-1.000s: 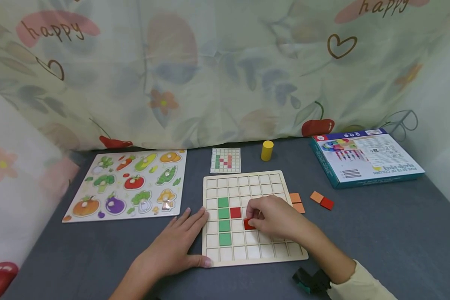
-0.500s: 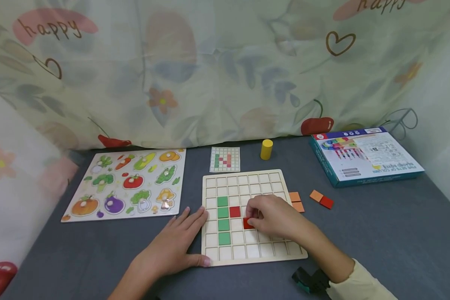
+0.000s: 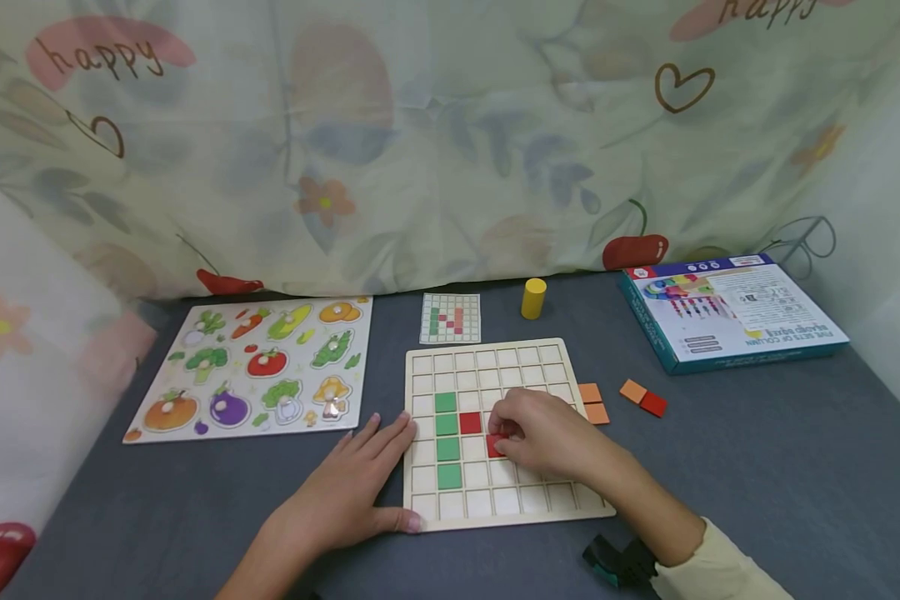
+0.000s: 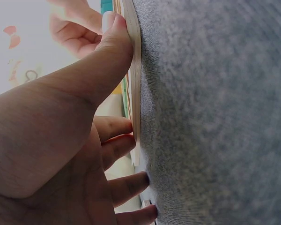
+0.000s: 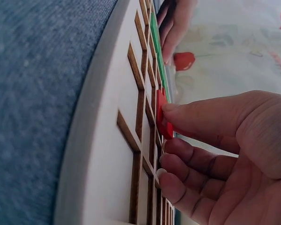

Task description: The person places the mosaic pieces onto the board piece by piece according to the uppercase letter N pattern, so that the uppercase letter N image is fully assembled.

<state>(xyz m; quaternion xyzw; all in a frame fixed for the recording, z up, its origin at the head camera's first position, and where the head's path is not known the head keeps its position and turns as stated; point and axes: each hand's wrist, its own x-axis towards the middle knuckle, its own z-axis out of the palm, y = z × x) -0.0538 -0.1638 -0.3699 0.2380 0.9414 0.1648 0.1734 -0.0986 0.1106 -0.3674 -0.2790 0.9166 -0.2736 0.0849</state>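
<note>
A wooden grid board (image 3: 508, 503) lies on the dark table. Down one of its columns runs a line of several green tiles (image 3: 447, 449), with a red tile (image 3: 469, 423) to their right. My right hand (image 3: 551, 433) is over the board and pinches another red square tile (image 5: 162, 112) at a cell. In the right wrist view the thumb presses on that tile's face; the fingertips behind it are partly hidden. At the board's left side my left hand (image 3: 345, 492) rests with fingers spread, thumb (image 4: 113, 33) at the near corner and fingertips touching the edge.
Orange tiles (image 3: 594, 413) lie by the board's right edge, another orange tile (image 3: 633, 391) and a red one (image 3: 653, 404) farther right. Behind are a pattern card (image 3: 451, 319) and yellow cylinder (image 3: 533, 299). A vegetable puzzle (image 3: 251, 367) lies left, a box (image 3: 735, 317) right.
The right fingers have shifted very slightly at the pinched red tile, and more of it shows. The left hand and the board stay in place.
</note>
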